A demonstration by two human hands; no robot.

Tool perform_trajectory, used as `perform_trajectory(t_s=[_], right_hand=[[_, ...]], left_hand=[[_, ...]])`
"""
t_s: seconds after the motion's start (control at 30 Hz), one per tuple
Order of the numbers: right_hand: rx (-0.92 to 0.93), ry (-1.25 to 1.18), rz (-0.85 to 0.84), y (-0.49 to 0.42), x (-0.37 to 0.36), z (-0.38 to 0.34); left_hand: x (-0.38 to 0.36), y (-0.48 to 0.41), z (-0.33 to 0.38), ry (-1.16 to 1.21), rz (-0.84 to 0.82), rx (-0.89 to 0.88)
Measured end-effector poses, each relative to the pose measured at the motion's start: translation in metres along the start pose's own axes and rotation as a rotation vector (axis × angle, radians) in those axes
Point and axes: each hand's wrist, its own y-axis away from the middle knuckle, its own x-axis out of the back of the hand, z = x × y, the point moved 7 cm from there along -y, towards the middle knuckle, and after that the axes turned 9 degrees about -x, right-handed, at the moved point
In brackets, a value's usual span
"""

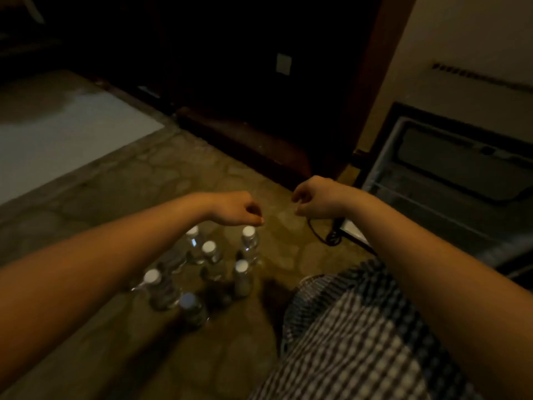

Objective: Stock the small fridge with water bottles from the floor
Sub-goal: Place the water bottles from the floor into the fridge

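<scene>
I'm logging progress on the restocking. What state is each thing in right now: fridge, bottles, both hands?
Small fridge: door open, wire shelf showing, no bottle seen inside.
Water bottles: six, upright on the floor, caps on.
Left hand: loosely curled above one bottle's cap, holding nothing.
Right hand: loosely curled, empty.

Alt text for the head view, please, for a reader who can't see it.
In dim light, the left hand hovers just above a cluster of white-capped water bottles standing on the floor; the right hand hangs empty beside it. A small fridge stands open at the right.
</scene>
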Motion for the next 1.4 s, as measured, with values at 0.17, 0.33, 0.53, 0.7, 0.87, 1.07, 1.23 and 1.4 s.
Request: perform_trajectory(t_s=[0.17, 0.33, 0.53, 0.7, 0.87, 1.07, 1.23, 1.4], right_hand=[[0.051, -0.01, -0.167, 0.005, -0.088, -0.055], [0.124, 0.051, -0.308, 0.006, -0.159, -0.095], [0.103, 0.068, -0.344, -0.008, -0.226, -0.113], [0.081, 0.031, -0.42, -0.016, -0.274, -0.124], [0.036, 0.007, -0.402, -0.019, -0.306, -0.125], [0.028, 0.085, -0.396, -0.025, -0.311, -0.126], [0.047, 0.016, -0.333, -0.026, -0.292, -0.129], [0.102, -0.007, -0.3, -0.022, -0.263, -0.142]], left_hand=[[-0.06, 0.065, -0.079, 0.16, -0.046, 0.151], [-0.125, 0.111, -0.138, 0.411, -0.029, 0.274], [-0.195, 0.134, -0.168, 0.712, 0.092, 0.406], [-0.23, 0.132, -0.179, 0.933, 0.339, 0.44], [-0.249, 0.131, -0.182, 1.046, 0.445, 0.455], [-0.258, 0.132, -0.18, 1.087, 0.435, 0.493], [-0.252, 0.13, -0.172, 1.1, 0.468, 0.485], [-0.248, 0.132, -0.157, 1.153, 0.538, 0.498]])
